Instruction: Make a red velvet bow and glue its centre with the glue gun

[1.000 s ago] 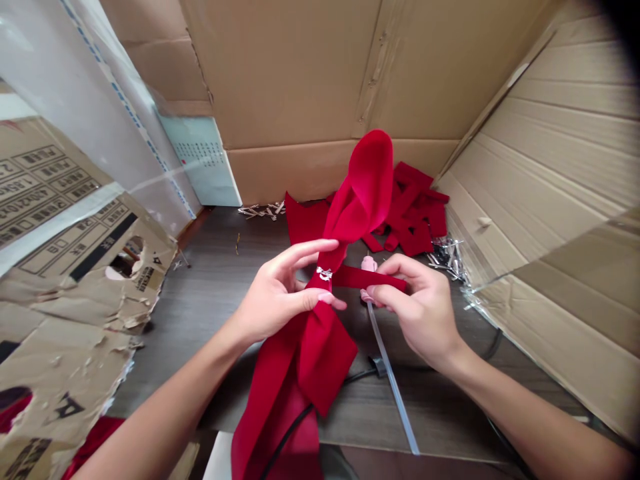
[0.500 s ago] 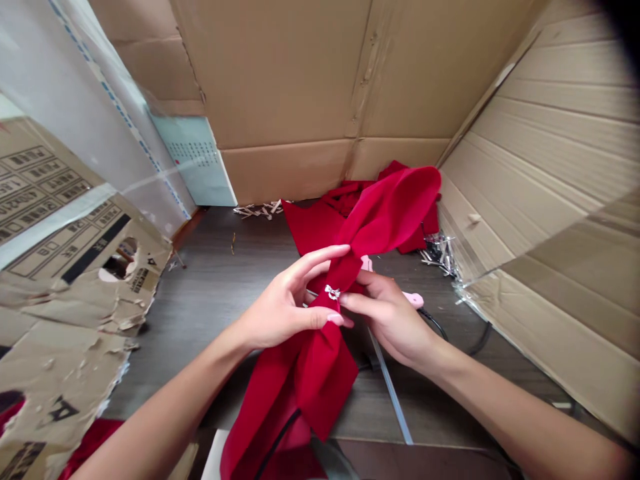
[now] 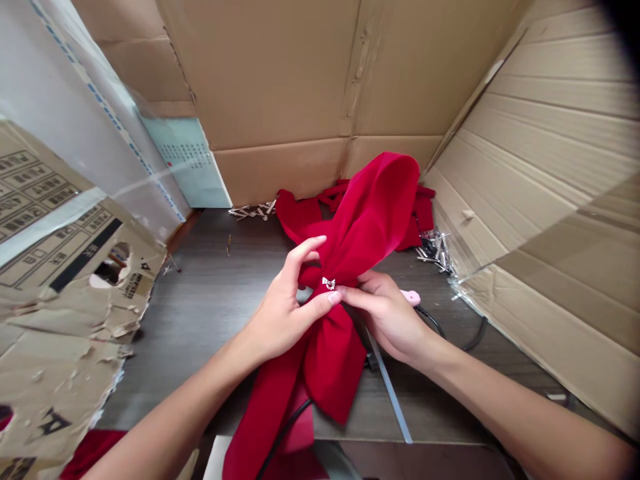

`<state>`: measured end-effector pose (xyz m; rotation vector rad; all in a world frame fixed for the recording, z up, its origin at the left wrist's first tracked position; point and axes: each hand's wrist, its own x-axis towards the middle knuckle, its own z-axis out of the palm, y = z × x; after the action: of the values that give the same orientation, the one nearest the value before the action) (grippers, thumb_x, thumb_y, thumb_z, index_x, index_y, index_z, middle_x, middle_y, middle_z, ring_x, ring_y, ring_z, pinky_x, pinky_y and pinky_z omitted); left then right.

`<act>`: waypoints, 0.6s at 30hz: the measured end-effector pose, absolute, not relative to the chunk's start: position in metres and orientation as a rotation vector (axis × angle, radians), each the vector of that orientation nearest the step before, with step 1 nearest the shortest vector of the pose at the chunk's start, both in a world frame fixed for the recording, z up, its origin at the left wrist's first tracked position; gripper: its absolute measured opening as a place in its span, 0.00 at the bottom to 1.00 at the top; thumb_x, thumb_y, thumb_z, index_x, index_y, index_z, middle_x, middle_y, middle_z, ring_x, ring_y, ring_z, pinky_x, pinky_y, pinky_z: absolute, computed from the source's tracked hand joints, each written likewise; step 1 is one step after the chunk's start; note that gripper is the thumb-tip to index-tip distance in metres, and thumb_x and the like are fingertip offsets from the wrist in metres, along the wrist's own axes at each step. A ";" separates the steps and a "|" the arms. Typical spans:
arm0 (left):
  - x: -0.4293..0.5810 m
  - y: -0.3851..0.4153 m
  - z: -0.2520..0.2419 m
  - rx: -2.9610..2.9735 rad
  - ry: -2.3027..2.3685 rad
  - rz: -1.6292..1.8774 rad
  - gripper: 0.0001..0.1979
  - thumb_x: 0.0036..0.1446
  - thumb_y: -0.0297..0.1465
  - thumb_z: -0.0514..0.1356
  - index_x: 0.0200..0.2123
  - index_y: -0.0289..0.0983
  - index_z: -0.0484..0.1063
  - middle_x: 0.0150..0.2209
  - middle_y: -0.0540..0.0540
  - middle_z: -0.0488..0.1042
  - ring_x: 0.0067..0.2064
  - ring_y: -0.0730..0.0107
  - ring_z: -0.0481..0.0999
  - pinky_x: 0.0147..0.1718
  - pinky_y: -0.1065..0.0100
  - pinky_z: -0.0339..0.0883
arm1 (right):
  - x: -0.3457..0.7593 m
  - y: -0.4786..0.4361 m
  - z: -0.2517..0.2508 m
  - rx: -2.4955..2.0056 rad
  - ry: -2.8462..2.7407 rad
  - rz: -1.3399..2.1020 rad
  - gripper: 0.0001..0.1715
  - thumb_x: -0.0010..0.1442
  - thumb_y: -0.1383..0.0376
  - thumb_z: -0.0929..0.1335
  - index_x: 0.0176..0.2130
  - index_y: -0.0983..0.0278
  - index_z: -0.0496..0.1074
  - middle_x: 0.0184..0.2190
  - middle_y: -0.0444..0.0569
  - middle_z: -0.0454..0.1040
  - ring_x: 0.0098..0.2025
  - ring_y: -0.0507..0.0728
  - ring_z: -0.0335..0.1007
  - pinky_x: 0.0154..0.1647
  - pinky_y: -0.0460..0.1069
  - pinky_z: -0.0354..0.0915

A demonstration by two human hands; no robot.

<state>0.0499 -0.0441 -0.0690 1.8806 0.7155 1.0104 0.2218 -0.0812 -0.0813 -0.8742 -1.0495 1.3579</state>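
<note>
A red fabric bow (image 3: pixel 370 213) is gathered at its middle, its large loop rising toward the back and its tails hanging toward me. On the gathered centre sits a small silver bow-shaped ornament (image 3: pixel 329 283). My left hand (image 3: pixel 295 300) grips the bow from the left, thumb just below the ornament and index finger raised along the upper fabric. From the right, my right hand (image 3: pixel 390 310) pinches the same gathered centre, its thumb tip meeting the left thumb. Some of the fingers are hidden behind the fabric.
Behind the bow lie more red fabric pieces (image 3: pixel 425 207). Silvery metal pieces (image 3: pixel 437 252) and pale clips (image 3: pixel 253 211) lie along the cardboard walls. A pink-handled tool (image 3: pixel 411 297) with a black cord and a clear glue stick (image 3: pixel 393 390) are right of the bow.
The fabric at the centre is now drawn in tighter around the ornament, and a second loop shows at the left. The upper loop has shifted left and stands more upright.
</note>
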 end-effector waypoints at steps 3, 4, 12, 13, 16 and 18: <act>0.049 -0.045 -0.067 2.002 0.746 1.082 0.31 0.56 0.33 0.67 0.61 0.50 0.61 0.54 0.45 0.71 0.56 0.57 0.70 0.53 0.59 0.66 | 0.222 -0.082 -0.080 -0.887 -1.042 1.368 0.06 0.53 0.64 0.73 0.34 0.61 0.77 0.30 0.45 0.77 0.30 0.54 0.70 0.37 0.50 0.67; 0.049 -0.045 -0.065 2.056 0.772 1.092 0.30 0.54 0.34 0.68 0.59 0.48 0.65 0.53 0.44 0.72 0.55 0.56 0.71 0.54 0.57 0.64 | 0.223 -0.083 -0.080 -0.880 -1.048 1.364 0.05 0.53 0.63 0.73 0.34 0.61 0.77 0.28 0.44 0.77 0.28 0.54 0.70 0.35 0.50 0.66; 0.047 -0.040 -0.058 2.258 0.714 1.150 0.29 0.45 0.39 0.74 0.50 0.39 0.73 0.42 0.43 0.76 0.44 0.58 0.75 0.45 0.60 0.67 | 0.221 -0.081 -0.084 -0.866 -1.099 1.293 0.12 0.56 0.57 0.74 0.28 0.62 0.76 0.22 0.43 0.73 0.25 0.52 0.66 0.28 0.47 0.62; 0.047 -0.040 -0.058 2.250 0.665 1.158 0.29 0.45 0.39 0.73 0.50 0.38 0.73 0.41 0.44 0.76 0.43 0.60 0.75 0.44 0.62 0.68 | 0.221 -0.081 -0.085 -0.877 -1.081 1.296 0.14 0.56 0.56 0.74 0.27 0.63 0.76 0.21 0.43 0.73 0.24 0.52 0.66 0.27 0.47 0.62; 0.048 -0.041 -0.058 2.207 0.583 1.146 0.28 0.44 0.37 0.74 0.49 0.38 0.73 0.41 0.46 0.75 0.42 0.64 0.75 0.43 0.65 0.68 | 0.219 -0.082 -0.086 -0.893 -1.039 1.311 0.18 0.57 0.54 0.73 0.24 0.64 0.74 0.18 0.44 0.72 0.22 0.52 0.64 0.25 0.47 0.61; 0.049 -0.042 -0.057 2.159 0.597 1.122 0.28 0.43 0.35 0.75 0.48 0.38 0.73 0.41 0.47 0.74 0.43 0.65 0.75 0.43 0.67 0.68 | 0.218 -0.083 -0.087 -0.892 -1.024 1.325 0.19 0.58 0.53 0.72 0.25 0.64 0.74 0.19 0.44 0.72 0.21 0.51 0.64 0.24 0.47 0.60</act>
<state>0.0485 -0.0423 -0.0571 2.1591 0.5973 1.1224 0.2181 -0.0826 -0.0869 -0.8917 -1.0239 1.3252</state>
